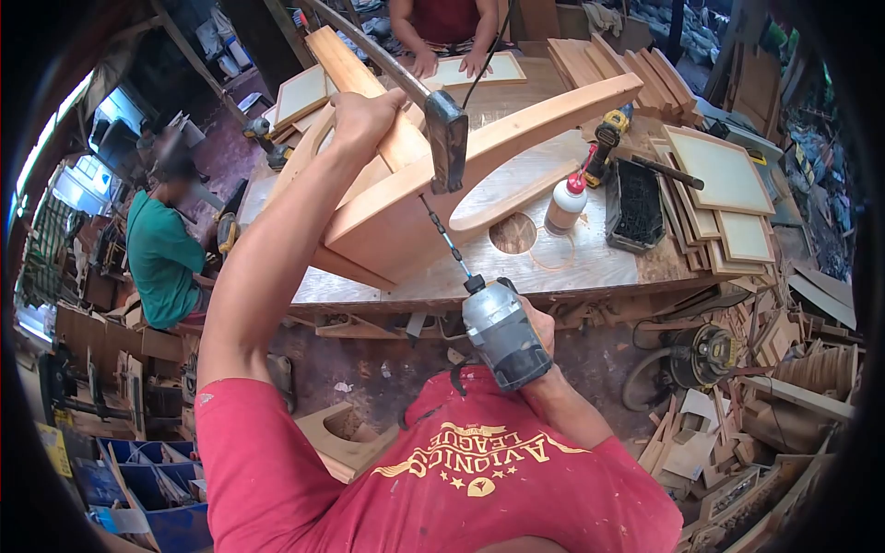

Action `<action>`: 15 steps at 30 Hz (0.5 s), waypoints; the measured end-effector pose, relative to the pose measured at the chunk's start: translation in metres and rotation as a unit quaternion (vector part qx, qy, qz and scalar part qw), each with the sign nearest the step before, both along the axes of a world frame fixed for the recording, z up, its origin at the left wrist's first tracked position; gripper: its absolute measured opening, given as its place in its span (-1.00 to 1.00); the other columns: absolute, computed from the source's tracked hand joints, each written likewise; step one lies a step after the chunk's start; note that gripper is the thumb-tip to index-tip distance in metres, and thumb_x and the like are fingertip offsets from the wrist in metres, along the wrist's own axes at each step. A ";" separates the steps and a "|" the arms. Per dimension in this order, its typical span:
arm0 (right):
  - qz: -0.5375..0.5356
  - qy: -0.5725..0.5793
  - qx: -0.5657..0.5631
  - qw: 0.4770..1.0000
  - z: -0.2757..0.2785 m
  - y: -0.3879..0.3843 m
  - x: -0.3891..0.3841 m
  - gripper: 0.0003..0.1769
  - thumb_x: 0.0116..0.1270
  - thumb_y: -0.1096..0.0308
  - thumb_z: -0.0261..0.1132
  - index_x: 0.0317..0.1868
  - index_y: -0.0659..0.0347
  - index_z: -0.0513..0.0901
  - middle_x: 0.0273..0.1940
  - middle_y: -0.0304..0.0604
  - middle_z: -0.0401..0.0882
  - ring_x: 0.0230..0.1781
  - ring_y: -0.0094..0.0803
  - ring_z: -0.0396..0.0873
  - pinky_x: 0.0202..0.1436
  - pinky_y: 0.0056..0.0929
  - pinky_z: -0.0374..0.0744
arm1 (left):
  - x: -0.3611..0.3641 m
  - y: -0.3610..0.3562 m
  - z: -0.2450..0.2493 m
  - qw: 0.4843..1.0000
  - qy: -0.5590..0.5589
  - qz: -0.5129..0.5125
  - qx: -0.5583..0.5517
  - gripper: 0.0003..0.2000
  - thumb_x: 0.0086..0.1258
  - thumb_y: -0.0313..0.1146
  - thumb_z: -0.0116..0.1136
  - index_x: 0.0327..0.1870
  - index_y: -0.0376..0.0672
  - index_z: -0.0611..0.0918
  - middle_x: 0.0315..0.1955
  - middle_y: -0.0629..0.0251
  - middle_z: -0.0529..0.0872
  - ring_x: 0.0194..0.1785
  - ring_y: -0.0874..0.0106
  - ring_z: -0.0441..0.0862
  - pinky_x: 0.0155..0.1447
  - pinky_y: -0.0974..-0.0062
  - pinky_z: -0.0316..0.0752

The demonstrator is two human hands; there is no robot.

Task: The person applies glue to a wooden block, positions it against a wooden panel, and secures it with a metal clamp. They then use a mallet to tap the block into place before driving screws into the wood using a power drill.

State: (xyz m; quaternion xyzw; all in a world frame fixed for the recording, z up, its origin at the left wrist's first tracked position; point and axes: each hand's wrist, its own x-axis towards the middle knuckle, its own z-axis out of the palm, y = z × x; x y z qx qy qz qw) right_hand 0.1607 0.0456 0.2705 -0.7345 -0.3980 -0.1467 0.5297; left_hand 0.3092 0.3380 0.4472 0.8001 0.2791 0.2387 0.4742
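My left hand is closed over a light wooden slat of a curved wooden frame that stands on the workbench. Beside its fingers, a hammer slants across the view, its dark head overlapping the frame's curved edge. Low in front, my right hand grips a cordless drill, most of the fingers hidden behind the tool's body. From the chuck a long thin bit points up and away, its tip right at the near face of the frame, just under the curved edge.
On the workbench are a white glue bottle with a red cap, a black bin of screws, a yellow drill and stacked panels. Across it, a person's hands rest on a panel. Another person sits left.
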 end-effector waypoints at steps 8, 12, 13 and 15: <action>0.069 0.195 0.096 0.974 0.005 -0.003 -0.008 -0.48 0.05 0.31 0.59 0.02 0.32 0.69 -0.10 0.00 0.76 -0.18 -0.14 0.79 -0.08 -0.28 0.75 | -0.001 0.005 -0.002 1.000 0.005 -0.027 0.006 -0.06 0.19 -0.26 0.48 0.25 -0.83 0.06 -0.19 -0.25 0.69 -0.32 0.19 0.79 -0.40 0.35 0.72; 0.041 0.139 0.034 0.989 0.011 -0.007 -0.005 -0.46 0.08 0.34 0.58 0.07 0.34 0.67 -0.10 -0.02 0.77 -0.19 -0.19 0.80 -0.07 -0.31 0.75 | -0.010 -0.011 0.008 1.000 0.018 -0.003 -0.014 -0.11 0.20 -0.27 0.48 0.23 -0.81 0.12 -0.19 -0.23 0.68 -0.33 0.21 0.79 -0.40 0.35 0.73; 0.049 0.157 0.046 0.985 0.006 -0.006 -0.004 -0.46 0.09 0.35 0.58 0.08 0.34 0.66 -0.10 -0.03 0.78 -0.19 -0.20 0.80 -0.08 -0.32 0.75 | -0.011 -0.011 0.008 1.000 0.017 -0.007 -0.013 -0.12 0.21 -0.28 0.48 0.23 -0.81 0.14 -0.19 -0.23 0.69 -0.33 0.21 0.79 -0.40 0.36 0.73; 0.067 0.184 0.079 0.978 0.004 -0.004 -0.003 -0.46 0.12 0.36 0.58 0.10 0.35 0.65 -0.10 -0.03 0.78 -0.18 -0.23 0.80 -0.08 -0.34 0.75 | -0.010 -0.009 0.008 1.000 0.015 -0.016 -0.010 -0.15 0.23 -0.28 0.47 0.23 -0.79 0.16 -0.19 -0.22 0.69 -0.34 0.21 0.79 -0.40 0.37 0.73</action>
